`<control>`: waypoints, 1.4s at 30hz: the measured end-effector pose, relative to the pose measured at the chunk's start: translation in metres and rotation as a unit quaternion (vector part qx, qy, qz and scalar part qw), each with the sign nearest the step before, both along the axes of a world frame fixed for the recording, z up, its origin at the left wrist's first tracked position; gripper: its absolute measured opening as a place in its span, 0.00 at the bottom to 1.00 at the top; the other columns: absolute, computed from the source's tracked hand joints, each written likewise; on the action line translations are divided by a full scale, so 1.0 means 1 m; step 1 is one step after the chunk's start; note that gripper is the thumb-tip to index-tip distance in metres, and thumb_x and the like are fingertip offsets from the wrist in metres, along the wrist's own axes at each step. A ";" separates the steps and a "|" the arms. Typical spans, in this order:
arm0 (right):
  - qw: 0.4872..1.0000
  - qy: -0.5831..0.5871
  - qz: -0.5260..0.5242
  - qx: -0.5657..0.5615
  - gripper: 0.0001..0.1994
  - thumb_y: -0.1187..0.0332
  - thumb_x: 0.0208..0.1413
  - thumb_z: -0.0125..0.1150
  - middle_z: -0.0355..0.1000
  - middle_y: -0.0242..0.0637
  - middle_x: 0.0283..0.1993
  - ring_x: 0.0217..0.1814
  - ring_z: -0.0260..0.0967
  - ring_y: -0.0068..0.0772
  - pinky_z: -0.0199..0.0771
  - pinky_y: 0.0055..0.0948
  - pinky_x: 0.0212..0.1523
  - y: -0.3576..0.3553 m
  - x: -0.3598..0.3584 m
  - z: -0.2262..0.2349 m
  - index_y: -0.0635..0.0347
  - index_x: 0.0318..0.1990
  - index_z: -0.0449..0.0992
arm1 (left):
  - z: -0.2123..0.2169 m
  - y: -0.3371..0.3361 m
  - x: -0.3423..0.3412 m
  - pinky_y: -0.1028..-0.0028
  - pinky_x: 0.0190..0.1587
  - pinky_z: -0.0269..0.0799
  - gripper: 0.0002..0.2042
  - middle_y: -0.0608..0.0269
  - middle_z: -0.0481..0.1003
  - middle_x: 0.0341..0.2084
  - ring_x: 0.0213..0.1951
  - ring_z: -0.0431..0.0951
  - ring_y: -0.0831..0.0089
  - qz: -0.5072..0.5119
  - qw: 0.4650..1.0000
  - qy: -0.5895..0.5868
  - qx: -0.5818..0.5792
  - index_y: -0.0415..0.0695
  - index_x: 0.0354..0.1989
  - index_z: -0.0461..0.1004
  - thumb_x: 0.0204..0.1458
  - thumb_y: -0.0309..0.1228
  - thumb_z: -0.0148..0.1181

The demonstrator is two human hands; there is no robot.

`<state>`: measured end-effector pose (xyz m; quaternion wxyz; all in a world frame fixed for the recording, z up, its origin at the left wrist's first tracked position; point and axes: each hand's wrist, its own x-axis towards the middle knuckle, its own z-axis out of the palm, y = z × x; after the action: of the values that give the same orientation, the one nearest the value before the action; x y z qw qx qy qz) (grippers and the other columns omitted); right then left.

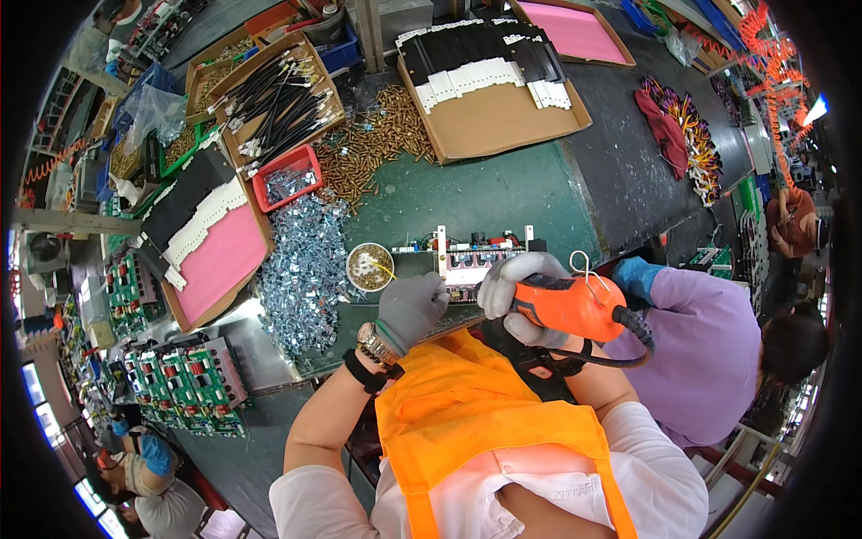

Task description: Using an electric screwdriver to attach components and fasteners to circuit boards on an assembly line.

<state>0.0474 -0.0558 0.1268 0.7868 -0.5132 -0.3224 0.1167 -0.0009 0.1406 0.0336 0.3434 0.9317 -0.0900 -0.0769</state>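
Note:
In front of me on the green worktop [503,189] lies a circuit board assembly [471,260] with a pale metal plate and two upright white strips. My right hand [516,296], in a grey glove, is wrapped round an orange electric screwdriver [566,305] with a wire hook and a black cord. The tool's tip is hidden behind the hand, close to the board. My left hand [411,307], also gloved, is closed against the board's left end; what its fingers hold is hidden. Beside it stands a small round tub [369,267] of tiny parts with a yellow stick.
Left lies a heap of silvery metal clips [305,269], below a red bin [287,178]. Loose brass-coloured screws [386,126] spread beyond. Cardboard trays [503,126] hold black and white strips; another box [278,99] holds cables. A co-worker in purple [691,350] is close at right.

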 end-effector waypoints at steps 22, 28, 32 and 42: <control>0.999 0.020 -0.048 -0.009 0.20 0.70 0.53 0.68 0.70 0.32 0.27 0.27 0.68 0.30 0.73 0.34 0.32 0.007 0.002 -0.009 0.59 0.50 0.66 | -0.001 -0.004 0.028 0.59 0.33 0.72 0.07 0.56 0.78 0.25 0.31 0.79 0.55 0.021 0.994 0.107 0.003 0.46 0.31 0.76 0.52 0.36 0.59; 0.994 0.038 -0.100 0.038 0.23 0.68 0.54 0.67 0.69 0.31 0.27 0.27 0.68 0.30 0.72 0.34 0.33 0.009 -0.001 -0.016 0.59 0.54 0.63 | 0.002 0.001 0.022 0.58 0.34 0.73 0.09 0.53 0.78 0.25 0.31 0.79 0.53 -0.029 0.995 0.090 -0.010 0.46 0.32 0.76 0.55 0.38 0.56; 0.993 0.023 -0.112 0.030 0.24 0.72 0.54 0.63 0.69 0.33 0.28 0.29 0.69 0.30 0.73 0.35 0.37 0.007 -0.003 -0.019 0.59 0.57 0.62 | 0.001 -0.007 0.017 0.58 0.31 0.73 0.07 0.55 0.78 0.23 0.28 0.79 0.53 -0.025 0.998 0.054 0.000 0.48 0.31 0.77 0.54 0.37 0.59; 0.996 0.017 -0.084 0.040 0.25 0.82 0.52 0.57 0.72 0.35 0.31 0.34 0.71 0.31 0.75 0.37 0.44 0.004 0.002 -0.018 0.61 0.59 0.61 | 0.007 -0.018 0.005 0.58 0.25 0.72 0.07 0.54 0.76 0.18 0.23 0.78 0.54 0.061 0.992 -0.043 0.101 0.48 0.25 0.74 0.50 0.35 0.61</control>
<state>0.0493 -0.0515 0.1085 0.8192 -0.5043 -0.2694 0.0458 0.0042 0.1224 0.0402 0.2475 0.9678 -0.0399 -0.0244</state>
